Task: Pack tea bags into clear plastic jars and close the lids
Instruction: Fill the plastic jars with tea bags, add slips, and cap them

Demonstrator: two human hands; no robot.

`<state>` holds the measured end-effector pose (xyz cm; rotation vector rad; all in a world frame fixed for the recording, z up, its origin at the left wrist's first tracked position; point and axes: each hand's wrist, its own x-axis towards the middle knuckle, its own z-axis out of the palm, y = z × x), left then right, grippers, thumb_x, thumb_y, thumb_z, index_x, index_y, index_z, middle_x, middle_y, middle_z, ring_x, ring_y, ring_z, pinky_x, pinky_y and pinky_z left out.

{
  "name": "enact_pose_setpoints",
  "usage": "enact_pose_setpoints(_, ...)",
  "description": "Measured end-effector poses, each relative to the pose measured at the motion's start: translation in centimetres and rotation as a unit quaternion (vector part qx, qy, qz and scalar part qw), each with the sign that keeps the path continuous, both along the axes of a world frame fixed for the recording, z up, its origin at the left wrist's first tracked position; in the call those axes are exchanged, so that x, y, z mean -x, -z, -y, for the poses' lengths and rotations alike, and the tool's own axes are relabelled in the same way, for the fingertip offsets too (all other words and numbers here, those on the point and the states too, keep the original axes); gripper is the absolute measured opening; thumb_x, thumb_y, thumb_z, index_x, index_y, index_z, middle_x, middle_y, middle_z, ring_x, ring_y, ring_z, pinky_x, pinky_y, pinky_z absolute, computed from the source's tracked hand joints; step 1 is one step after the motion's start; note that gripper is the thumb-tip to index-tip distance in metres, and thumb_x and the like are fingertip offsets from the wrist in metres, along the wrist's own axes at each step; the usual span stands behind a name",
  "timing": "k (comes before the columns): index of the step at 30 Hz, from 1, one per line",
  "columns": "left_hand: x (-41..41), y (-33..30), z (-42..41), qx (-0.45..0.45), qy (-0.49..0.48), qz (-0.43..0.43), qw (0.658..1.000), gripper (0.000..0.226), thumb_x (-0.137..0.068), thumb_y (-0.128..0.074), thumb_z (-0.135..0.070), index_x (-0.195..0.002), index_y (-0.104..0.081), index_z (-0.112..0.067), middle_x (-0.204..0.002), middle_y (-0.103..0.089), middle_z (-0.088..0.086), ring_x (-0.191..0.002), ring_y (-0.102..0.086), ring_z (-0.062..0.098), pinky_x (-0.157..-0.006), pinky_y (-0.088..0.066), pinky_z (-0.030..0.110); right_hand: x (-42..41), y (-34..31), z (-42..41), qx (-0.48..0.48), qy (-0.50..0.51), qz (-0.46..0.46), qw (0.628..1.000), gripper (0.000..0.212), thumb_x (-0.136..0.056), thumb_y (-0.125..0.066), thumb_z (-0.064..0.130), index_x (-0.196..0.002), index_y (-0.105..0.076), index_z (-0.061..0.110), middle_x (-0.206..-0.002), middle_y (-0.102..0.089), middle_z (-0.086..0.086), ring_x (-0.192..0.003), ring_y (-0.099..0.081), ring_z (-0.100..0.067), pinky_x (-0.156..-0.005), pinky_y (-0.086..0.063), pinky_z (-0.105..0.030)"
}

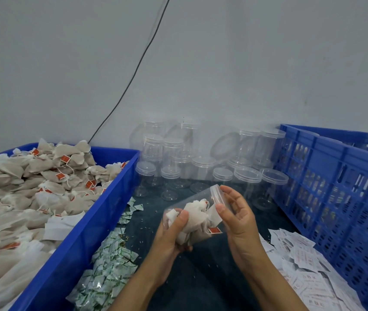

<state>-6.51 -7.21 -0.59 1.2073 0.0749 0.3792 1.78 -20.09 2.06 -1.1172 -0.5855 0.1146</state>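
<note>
Two hands meet at lower centre on one clear plastic jar (192,215), tilted with its lidded end toward upper right; left hand (170,234) wraps the jar's base from below, thumb on top; right hand (234,217) curls thumb and fingers round the lid (216,195); tea bags (195,217) with red tags fill the jar; lower left, a heap of green-printed sachets (104,265) on the dark table (201,277); lower right, white printed paper slips (299,259); left, a blue tub (84,232) piled with loose tea bags (21,198); right, a blue slotted crate (335,198); behind the hands, a cluster of empty lidded jars (201,164) against the grey wall (246,63); a black cable (133,75) runs up it.
</note>
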Motion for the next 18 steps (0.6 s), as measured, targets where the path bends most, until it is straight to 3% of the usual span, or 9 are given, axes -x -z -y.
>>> enact_pose_setpoints(5, -0.2, 0.1, 0.6, -0.004, -0.047, 0.009, 0.999, 0.059, -0.082, -0.070, -0.044, -0.124, -0.047, -0.008, -0.111, -0.070, 0.011, -0.088, -0.069, 0.020, -0.062, -0.053, 0.027, 0.1, -0.4, 0.1, 0.004, 0.009, -0.010, 1.000, 0.046, -0.067, -0.076, 0.021, -0.112, -0.064, 0.021, -0.108, -0.070, -0.002, -0.095, -0.069, -0.018, -0.072, -0.056, -0.028)
enact_pose_setpoints(8, -0.5, 0.2, 0.9, 0.023, -0.067, 0.008, 0.997, 0.055, -0.076, -0.062, -0.039, -0.121, -0.049, -0.011, -0.116, -0.068, 0.014, -0.097, -0.068, 0.025, -0.068, -0.057, 0.029, 0.4, -0.4, -0.2, 0.000, 0.026, -0.034, 0.999, 0.067, -0.061, -0.087, 0.024, -0.120, -0.056, 0.021, -0.115, -0.066, -0.010, -0.099, -0.068, -0.021, -0.074, -0.056, -0.031)
enact_pose_setpoints(13, -0.9, -0.2, 1.4, 0.118, -0.032, 0.055, 0.991, 0.045, -0.089, -0.051, -0.033, -0.129, -0.053, -0.013, -0.119, -0.067, 0.014, -0.103, -0.068, 0.024, -0.082, -0.057, 0.033, 0.9, -0.6, -1.1, -0.036, 0.012, -0.117, 0.992, 0.087, -0.056, -0.079, 0.032, -0.135, -0.041, 0.027, -0.117, -0.067, -0.007, -0.101, -0.069, -0.022, -0.079, -0.056, -0.032)
enact_pose_setpoints(16, -0.7, -1.0, 1.2, 0.175, 0.009, 0.056, 0.983, 0.052, -0.088, -0.049, -0.043, -0.127, -0.061, -0.011, -0.126, -0.062, 0.022, -0.113, -0.060, 0.033, -0.103, -0.045, 0.044, 1.4, -1.3, -2.1, -0.029, -0.051, -0.141, 0.988, 0.080, -0.059, -0.079, 0.025, -0.132, -0.045, 0.019, -0.113, -0.071, -0.006, -0.100, -0.069, -0.023, -0.073, -0.057, -0.030)
enact_pose_setpoints(18, -0.8, -1.4, 0.9, 0.186, 0.019, 0.036, 0.982, 0.062, -0.084, -0.049, -0.049, -0.131, -0.056, -0.008, -0.128, -0.059, 0.026, -0.124, -0.051, 0.042, -0.113, -0.031, 0.053, 1.6, -2.4, -2.2, 0.001, -0.072, -0.125, 0.990, 0.080, -0.059, -0.082, 0.025, -0.130, -0.049, 0.016, -0.115, -0.070, -0.006, -0.105, -0.067, -0.024, -0.084, -0.056, -0.035)
